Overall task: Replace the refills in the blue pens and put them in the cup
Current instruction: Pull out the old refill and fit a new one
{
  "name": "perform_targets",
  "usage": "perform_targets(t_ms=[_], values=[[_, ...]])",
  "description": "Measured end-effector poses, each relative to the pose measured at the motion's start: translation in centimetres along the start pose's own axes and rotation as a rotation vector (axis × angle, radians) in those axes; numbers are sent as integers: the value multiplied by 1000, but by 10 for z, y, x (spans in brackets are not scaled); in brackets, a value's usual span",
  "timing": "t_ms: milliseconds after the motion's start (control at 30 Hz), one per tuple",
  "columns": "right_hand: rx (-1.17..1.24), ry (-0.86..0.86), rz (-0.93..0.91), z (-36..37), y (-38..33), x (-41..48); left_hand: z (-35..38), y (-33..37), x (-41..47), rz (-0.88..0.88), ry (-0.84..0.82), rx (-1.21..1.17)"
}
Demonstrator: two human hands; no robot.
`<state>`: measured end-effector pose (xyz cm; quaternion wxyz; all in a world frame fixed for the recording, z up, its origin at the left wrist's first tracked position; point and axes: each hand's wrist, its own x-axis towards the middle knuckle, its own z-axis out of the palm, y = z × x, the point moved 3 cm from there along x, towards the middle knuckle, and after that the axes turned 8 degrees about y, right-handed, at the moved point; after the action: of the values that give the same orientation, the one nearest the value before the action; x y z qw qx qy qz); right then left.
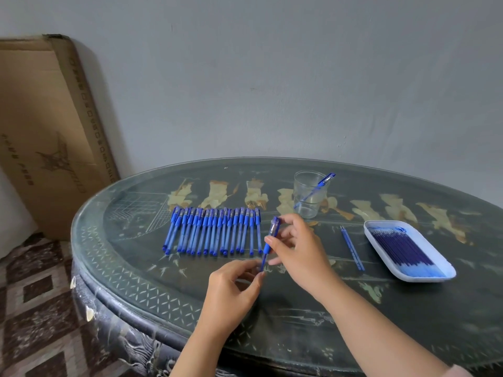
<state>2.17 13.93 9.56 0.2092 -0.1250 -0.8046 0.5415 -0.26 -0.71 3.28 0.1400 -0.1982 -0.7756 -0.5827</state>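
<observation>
Clear glass cup [309, 195], glossy table [272, 308]

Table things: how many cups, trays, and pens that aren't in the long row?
Cup: 1
Tray: 1
Pens outside the row: 2 (pen in the cup; held pen between left hand and right hand)
Total: 4

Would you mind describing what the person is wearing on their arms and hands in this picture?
Both the left hand and the right hand are bare, with no gloves, rings, watch or bracelet visible. The forearms are uncovered too. Only a small patch of pinkish sleeve shows at the right arm, at the bottom edge.
</observation>
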Motion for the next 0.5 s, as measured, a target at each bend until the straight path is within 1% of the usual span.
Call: perform_targets(t_ms=[67,133,233,300,367,500], values=[[50,50,5,-7,-1,3,-2,1,2,-55,5,-73],[116,142,-7,-20,-5,12,-7,-1,6,-152,39,-169],[170,387,-76,-54,-11,33,-25,-5,18,-262,177,-269],[163,558,-121,-77,-13,51,-39,-12,31,-287,296,-262],[162,678,-149,-95,-13,69,-51,-24,43,-312,376,-235],[149,793,-181,-110,-10,104,-60,-39,55,-336,421,-140]])
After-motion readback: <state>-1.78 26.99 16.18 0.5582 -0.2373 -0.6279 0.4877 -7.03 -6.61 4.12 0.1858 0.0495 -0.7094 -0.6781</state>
